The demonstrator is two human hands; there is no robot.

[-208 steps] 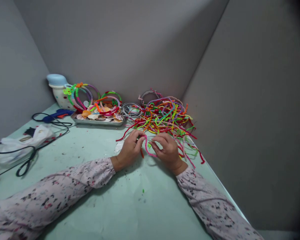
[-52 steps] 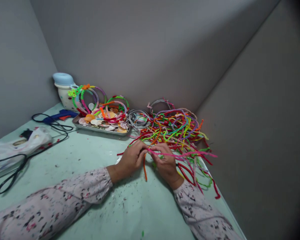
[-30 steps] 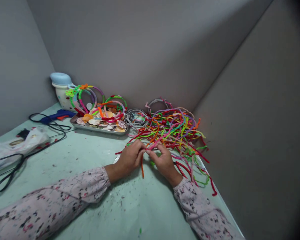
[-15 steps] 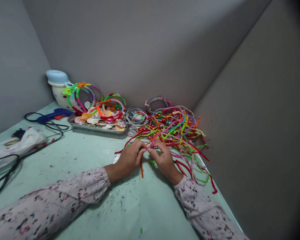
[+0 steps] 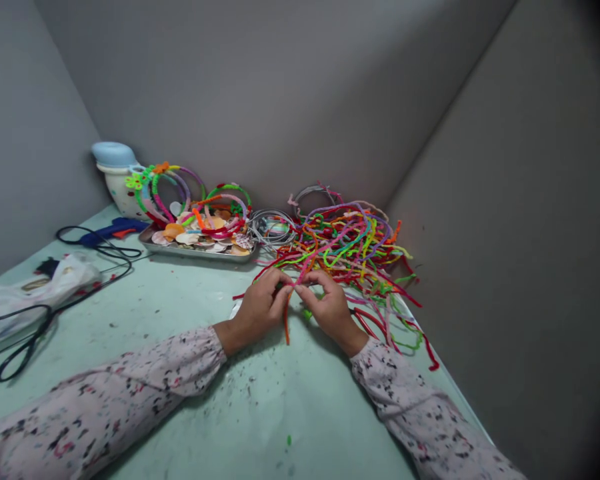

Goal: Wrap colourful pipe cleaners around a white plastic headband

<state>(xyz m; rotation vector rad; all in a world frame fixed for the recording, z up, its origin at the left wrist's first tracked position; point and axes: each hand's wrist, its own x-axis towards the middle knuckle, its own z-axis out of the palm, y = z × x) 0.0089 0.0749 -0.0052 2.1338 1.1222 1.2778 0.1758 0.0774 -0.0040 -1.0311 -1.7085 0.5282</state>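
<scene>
My left hand [image 5: 264, 303] and my right hand [image 5: 330, 309] meet over the middle of the table, each pinching with thumb and fingertips. Between them is a pink pipe cleaner [image 5: 303, 272], its long end rising toward the pile behind. An orange pipe cleaner [image 5: 287, 327] hangs below the left fingertips; whether it is joined to the pink one is hidden by the fingers. Just beyond my hands lies a tangled heap of coloured pipe cleaners [image 5: 363, 240]. Red-handled scissors [image 5: 367, 321], as far as I can make out, lie partly covered beside my right hand.
A metal tray [image 5: 200, 253] of shells and fuzzy-wrapped hoops stands at the back left, beside coils of grey wire [image 5: 271, 228]. Behind it stands a blue-lidded container [image 5: 120, 177]. A blue glue gun [image 5: 113, 230], black cable [image 5: 87, 293] and plastic bag [image 5: 73, 275] lie left.
The view has shifted slightly. Both hands keep their pinch on the pink pipe cleaner, with only a small shift of the fingers; the orange strand still hangs down.
</scene>
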